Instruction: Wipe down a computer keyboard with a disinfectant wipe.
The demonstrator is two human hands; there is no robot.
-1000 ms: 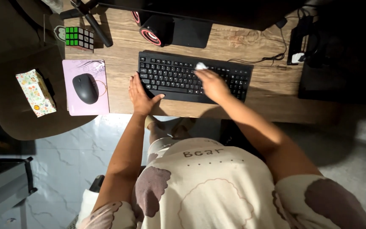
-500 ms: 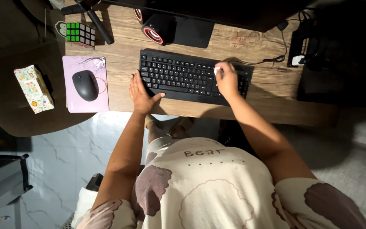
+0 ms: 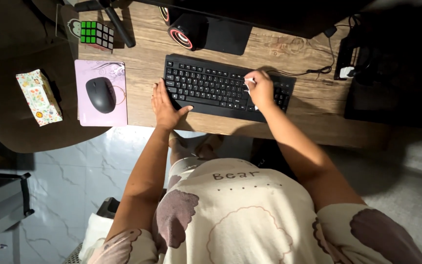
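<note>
Keyboard (image 3: 211,87), black, is set mid-tabletop (image 3: 142,73), steadied at its left end by the flat, spread left hand (image 3: 164,105). A small white wad (image 3: 248,81) is pinched in the right hand (image 3: 261,90) fingers over the right-side keys.

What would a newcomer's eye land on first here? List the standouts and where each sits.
The black rectangular keyboard at the middle of the wooden desk draws the eye: the left hand lies flat at its left end, and the right hand presses a small white wad onto its right half. To the left, a black mouse sits on a lilac pad, with a colourful puzzle cube behind it.
</note>
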